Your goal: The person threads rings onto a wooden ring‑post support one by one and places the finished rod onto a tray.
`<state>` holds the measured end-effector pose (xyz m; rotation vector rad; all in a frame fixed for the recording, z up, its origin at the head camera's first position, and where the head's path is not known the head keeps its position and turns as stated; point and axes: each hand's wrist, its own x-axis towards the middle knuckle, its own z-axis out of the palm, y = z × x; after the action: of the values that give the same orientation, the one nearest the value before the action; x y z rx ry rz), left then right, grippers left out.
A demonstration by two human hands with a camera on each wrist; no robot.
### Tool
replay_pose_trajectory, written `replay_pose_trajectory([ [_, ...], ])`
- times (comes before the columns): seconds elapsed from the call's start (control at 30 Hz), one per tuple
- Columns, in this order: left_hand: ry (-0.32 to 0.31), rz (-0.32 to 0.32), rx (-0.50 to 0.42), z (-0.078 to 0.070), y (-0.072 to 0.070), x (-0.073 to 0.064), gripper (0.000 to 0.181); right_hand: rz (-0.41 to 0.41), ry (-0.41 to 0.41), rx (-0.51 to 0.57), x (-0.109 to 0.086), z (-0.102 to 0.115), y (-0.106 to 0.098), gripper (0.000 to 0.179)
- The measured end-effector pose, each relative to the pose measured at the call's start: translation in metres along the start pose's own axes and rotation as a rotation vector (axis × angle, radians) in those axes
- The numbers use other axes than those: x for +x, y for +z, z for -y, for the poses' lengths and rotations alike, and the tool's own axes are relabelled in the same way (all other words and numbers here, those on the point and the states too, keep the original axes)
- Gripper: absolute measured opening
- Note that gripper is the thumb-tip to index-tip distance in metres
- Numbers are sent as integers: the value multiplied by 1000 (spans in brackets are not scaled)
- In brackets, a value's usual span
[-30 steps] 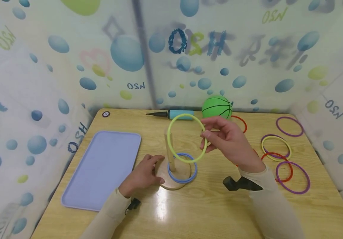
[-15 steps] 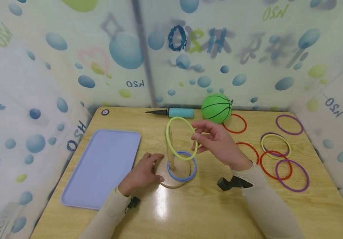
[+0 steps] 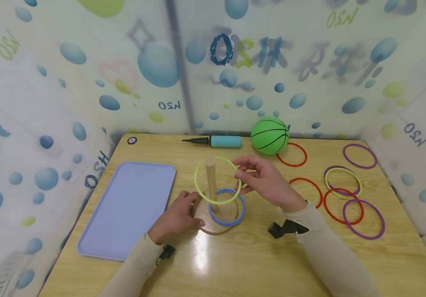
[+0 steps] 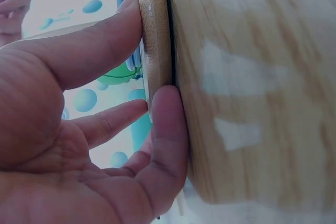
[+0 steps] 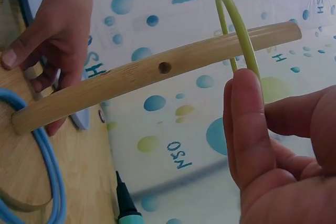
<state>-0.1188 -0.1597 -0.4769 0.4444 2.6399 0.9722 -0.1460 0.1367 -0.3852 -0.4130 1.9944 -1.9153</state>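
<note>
My right hand (image 3: 264,183) pinches a yellow-green ring (image 3: 195,182) by its right side. The ring encircles the upper part of an upright wooden peg (image 3: 212,181); in the right wrist view the peg (image 5: 126,85) passes through the ring (image 5: 244,38), its tip beyond. Blue rings (image 3: 243,211) lie stacked around the peg's foot, off-centre on the round wooden base (image 3: 213,226). At the base's left edge, my left hand (image 3: 177,216) holds the stand. The left wrist view has its thumb (image 4: 100,51) and fingers against the rim of the base (image 4: 155,35).
A lavender tray (image 3: 131,206) lies left. Behind stand a blue-and-black hand pump (image 3: 225,141) and a green ball (image 3: 269,136). Loose red (image 3: 305,154), purple (image 3: 383,218) and yellow (image 3: 361,185) rings spread over the table's right side, some overlapping. A patterned wall borders the back.
My right hand has moved left and down with the yellow-green ring, which has tipped flatter and now surrounds the peg. The left hand has stayed at the base.
</note>
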Motion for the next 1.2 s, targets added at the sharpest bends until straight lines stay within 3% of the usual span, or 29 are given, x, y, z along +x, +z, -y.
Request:
replay_pose_trajectory([
  [0.13, -12, 7, -2, 0, 0, 0, 83, 14, 59, -35, -1, -18, -6, 37],
  [0.57, 0, -6, -4, 1, 2, 2, 83, 29, 123, -75, -4, -69, -9, 41],
  [1.2, 14, -16, -1, 2, 3, 2, 83, -19, 208, -87, -5, -105, -11, 31],
])
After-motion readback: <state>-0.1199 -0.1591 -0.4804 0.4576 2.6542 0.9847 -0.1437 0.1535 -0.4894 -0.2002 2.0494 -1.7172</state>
